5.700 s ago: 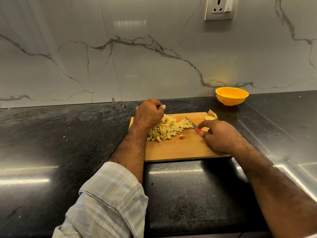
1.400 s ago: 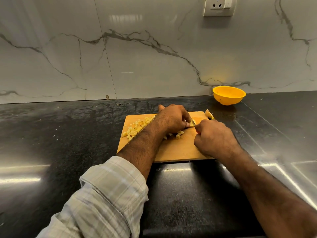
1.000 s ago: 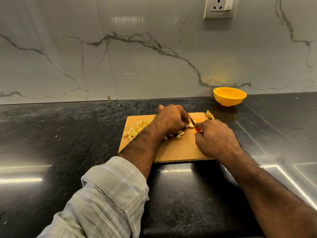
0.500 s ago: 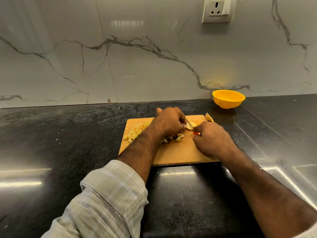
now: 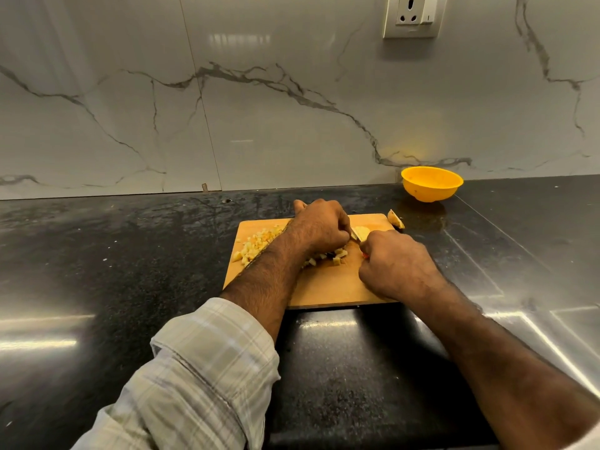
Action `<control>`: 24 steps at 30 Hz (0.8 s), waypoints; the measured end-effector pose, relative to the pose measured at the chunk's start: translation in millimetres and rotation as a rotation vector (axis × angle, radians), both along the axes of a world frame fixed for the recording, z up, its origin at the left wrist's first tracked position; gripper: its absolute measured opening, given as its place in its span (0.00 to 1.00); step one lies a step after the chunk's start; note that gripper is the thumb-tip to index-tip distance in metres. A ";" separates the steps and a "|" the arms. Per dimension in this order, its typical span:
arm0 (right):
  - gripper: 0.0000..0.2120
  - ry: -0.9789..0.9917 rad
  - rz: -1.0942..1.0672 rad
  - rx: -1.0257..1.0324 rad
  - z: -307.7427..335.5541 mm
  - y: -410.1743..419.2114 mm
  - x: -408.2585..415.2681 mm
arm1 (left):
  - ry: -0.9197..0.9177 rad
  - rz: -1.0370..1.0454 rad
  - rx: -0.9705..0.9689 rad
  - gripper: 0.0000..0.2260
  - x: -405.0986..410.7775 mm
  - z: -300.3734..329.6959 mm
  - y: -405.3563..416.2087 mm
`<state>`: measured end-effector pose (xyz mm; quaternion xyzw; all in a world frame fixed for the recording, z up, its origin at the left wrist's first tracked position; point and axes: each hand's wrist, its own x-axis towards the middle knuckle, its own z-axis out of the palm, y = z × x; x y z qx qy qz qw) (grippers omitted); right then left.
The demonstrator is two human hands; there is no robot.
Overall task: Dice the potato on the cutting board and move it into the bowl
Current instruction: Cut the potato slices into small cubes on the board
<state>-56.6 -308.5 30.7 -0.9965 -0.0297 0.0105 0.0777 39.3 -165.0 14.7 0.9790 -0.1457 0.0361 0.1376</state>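
Observation:
A wooden cutting board (image 5: 328,287) lies on the black counter. Diced potato pieces (image 5: 256,243) are piled on its left part, and a few more (image 5: 339,256) lie under my left wrist. My left hand (image 5: 319,225) presses a pale potato slice (image 5: 361,232) near the board's far edge. My right hand (image 5: 394,264) grips a small knife with a red handle; its blade (image 5: 354,236) meets the slice between both hands. Another potato chunk (image 5: 396,219) rests at the board's far right corner. The yellow bowl (image 5: 431,185) stands behind it by the wall.
The black stone counter (image 5: 130,271) stretches left and right of the board. A marble backsplash (image 5: 259,108) rises behind, with a wall socket (image 5: 414,16) up high. A darker inset panel (image 5: 357,384) lies in front of the board.
My left hand has left the diced pile and shifted right onto the potato slice. The right hand's knife works at that slice, and the diced pile now sits at the board's left.

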 end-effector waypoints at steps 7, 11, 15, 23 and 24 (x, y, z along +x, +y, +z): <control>0.19 -0.123 -0.002 0.181 -8.5 -17.0 4.3 | -0.004 0.014 0.003 0.06 -2.5 0.1 0.0; 0.20 -0.239 -0.068 0.256 -5.4 -45.3 10.6 | -0.053 0.039 0.046 0.13 -2.2 -1.7 -6.6; 0.20 -0.121 -0.095 0.171 -9.4 -53.5 17.9 | -0.084 0.082 0.157 0.26 -2.1 -5.7 -21.6; 0.23 -0.056 -0.132 0.146 -9.7 -61.2 25.7 | -0.061 0.109 0.158 0.18 3.1 -4.1 -32.2; 0.24 -0.048 -0.137 0.143 -9.9 -61.3 26.0 | -0.044 0.084 0.143 0.16 3.4 -2.9 -29.2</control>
